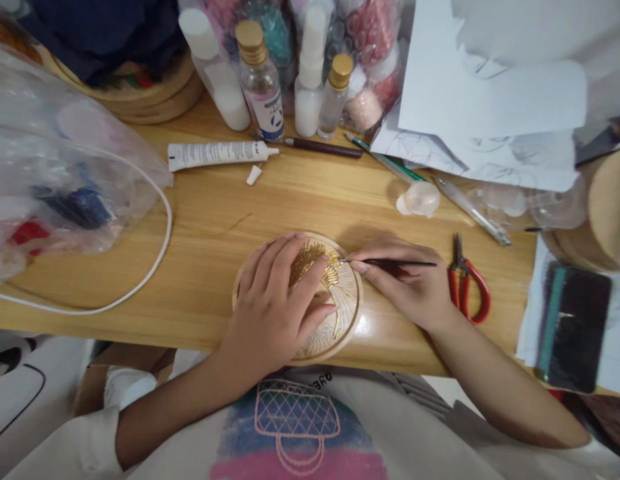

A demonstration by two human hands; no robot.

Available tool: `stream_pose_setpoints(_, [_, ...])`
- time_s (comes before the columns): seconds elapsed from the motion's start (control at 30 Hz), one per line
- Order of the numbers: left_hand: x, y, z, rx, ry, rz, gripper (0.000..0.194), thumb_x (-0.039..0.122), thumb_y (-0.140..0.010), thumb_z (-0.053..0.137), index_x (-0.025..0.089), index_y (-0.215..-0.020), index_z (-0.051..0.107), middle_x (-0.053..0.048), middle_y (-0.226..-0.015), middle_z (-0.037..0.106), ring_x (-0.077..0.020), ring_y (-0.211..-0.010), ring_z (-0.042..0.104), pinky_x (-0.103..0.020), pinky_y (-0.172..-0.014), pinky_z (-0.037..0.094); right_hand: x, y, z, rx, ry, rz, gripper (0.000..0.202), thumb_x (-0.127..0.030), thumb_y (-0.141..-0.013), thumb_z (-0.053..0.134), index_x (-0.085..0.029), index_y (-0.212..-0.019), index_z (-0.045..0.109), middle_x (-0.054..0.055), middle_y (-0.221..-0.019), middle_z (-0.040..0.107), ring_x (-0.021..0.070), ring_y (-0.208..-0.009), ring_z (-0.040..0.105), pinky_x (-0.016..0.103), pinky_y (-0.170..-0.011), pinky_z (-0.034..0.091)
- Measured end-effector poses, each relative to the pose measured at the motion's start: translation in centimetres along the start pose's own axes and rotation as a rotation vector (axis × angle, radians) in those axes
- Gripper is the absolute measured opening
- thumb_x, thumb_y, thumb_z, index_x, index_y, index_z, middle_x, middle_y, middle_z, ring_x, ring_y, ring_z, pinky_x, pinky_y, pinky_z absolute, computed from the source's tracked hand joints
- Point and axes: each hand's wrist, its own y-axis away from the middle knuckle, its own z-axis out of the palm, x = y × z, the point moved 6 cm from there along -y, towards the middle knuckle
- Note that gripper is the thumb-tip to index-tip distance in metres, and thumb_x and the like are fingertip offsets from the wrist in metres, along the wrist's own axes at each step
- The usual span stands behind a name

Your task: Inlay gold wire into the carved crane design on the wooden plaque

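A round wooden plaque (351,313) with a raised rim lies near the table's front edge. Drawn lines cover its face, and gold wire (333,273) follows some of them in the upper part. My left hand (277,293) rests flat over the plaque's left side, fingers apart, with the index fingertip on the gold area. In my right hand (407,277) is a thin dark tool with a fine metal tip, perhaps tweezers (403,263), pinched between thumb and fingers. Its tip meets the gold wire beside my left index finger.
Red-handled pliers (470,287) lie right of my right hand, a phone (575,330) beyond. Behind are a white tube (217,155), its cap (254,175), a dark pen (325,147), bottles (264,93) and papers (490,93). A white cable (167,233) curves at left by a plastic bag (65,167).
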Motion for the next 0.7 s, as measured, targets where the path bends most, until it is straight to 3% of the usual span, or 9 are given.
stream_pose_setpoints(0.5, [-0.01,0.13,-0.03,0.0,0.005,-0.003,0.043,0.036,-0.091,0.056,0.012,-0.127,0.053,-0.023,-0.137,0.047,-0.0369,-0.13,0.044,-0.054,-0.108,0.037,-0.23,-0.08,-0.12,0.004,0.016,-0.008,0.012,-0.013,-0.082,0.07,-0.022,-0.089,0.075,0.002,-0.084,0.075,0.0146,-0.076,0.069,0.028,-0.071,0.054])
stream_pose_setpoints(0.7, [-0.1,0.21,-0.03,0.002,0.016,-0.012,0.044,0.036,-0.09,0.056,0.013,-0.127,0.051,-0.022,-0.138,0.046,-0.0364,-0.13,0.044,-0.054,-0.108,0.036,-0.15,0.02,-0.54,0.067,0.067,0.003,0.007,-0.015,-0.081,0.071,-0.021,-0.084,0.074,0.002,-0.078,0.075,0.0129,-0.067,0.067,0.025,-0.059,0.053])
